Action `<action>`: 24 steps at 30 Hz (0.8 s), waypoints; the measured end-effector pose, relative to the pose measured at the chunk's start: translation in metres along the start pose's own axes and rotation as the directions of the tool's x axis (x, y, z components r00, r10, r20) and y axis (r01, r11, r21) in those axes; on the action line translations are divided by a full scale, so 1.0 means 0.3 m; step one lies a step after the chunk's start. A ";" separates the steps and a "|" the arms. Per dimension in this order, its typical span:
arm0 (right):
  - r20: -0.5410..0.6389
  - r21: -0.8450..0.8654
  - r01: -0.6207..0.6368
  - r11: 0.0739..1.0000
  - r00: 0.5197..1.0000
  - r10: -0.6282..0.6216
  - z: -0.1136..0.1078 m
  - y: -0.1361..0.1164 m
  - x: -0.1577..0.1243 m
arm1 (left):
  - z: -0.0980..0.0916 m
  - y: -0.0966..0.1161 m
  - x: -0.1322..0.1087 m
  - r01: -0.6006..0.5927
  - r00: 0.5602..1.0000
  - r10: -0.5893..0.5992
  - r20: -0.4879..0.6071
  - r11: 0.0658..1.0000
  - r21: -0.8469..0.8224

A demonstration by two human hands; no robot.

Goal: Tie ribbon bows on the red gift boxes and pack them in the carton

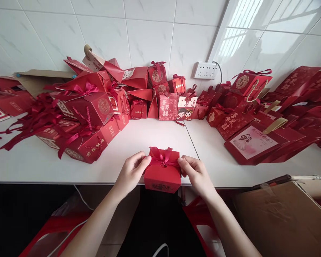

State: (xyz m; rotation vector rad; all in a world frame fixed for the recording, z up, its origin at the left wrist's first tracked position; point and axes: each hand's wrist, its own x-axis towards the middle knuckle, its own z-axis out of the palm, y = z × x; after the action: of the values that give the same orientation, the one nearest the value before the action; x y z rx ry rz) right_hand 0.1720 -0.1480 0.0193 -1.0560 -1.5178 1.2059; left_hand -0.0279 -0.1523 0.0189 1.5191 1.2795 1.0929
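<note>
A red gift box (162,176) with a ribbon bow (164,157) on top sits at the front edge of the white table, its near side reaching past the edge. My left hand (135,166) pinches the box's upper left corner between thumb and fingers. On the opposite side, my right hand (192,171) grips the upper right corner the same way. Dark printing shows on the box's front face. The underside of the box and some of my fingertips are hidden.
Red gift boxes (87,107) with ribbons and cord handles are piled at left. More boxes (167,107) line the tiled wall, below a power strip (208,70). Red bags (254,142) crowd the right. A cardboard box (280,214) stands at lower right, near a red stool (200,221).
</note>
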 end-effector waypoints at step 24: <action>-0.165 0.158 0.143 0.977 0.979 -0.117 -0.069 0.110 0.012 | 0.020 -0.043 -0.075 0.032 0.999 -0.036 -0.036 0.994 -0.102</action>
State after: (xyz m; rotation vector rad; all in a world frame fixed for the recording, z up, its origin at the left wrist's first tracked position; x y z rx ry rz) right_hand 0.1940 -0.1349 -0.0103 -0.9010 -1.3195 1.1136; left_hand -0.0274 -0.1734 0.0028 1.4030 1.2518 1.1515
